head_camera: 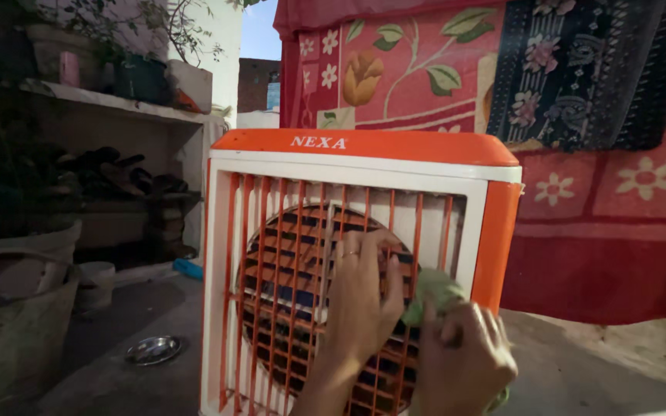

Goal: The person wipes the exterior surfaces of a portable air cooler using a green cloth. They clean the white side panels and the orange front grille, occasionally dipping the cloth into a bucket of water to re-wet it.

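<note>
Behind everything hangs a large red floral cloth (603, 200), with a darker patterned cloth (587, 69) draped over its upper right part. In front of it, and filling the middle of your view, stands the air cooler (364, 262): a white boxy body with an orange top and orange side, and an orange grille (287, 293) of upright bars over a round fan opening. It sits on the bare concrete ground (580, 370).

To your left, a big grey cement tub (17, 323) stands at the edge of the view; what lies inside it is too dark to tell. Just beyond it is a pale pot (48, 243), and near that a small white bucket (100, 281), its contents hidden from this angle. A shelf (117, 104) on the left wall carries planters with leafy plants, and dark shoes are piled in the niche beneath. On the ground beside the cooler lies a small steel bowl (153, 349) that looks empty.

Your left hand (364, 296) lies flat on the grille, fingers spread apart and hooked between the bars over the fan opening, clamped on nothing. Your right hand (464, 358) is closed around a green cloth (433, 293), bunched and pressed to the grille just beside your left hand, at the cooler's lower right.
</note>
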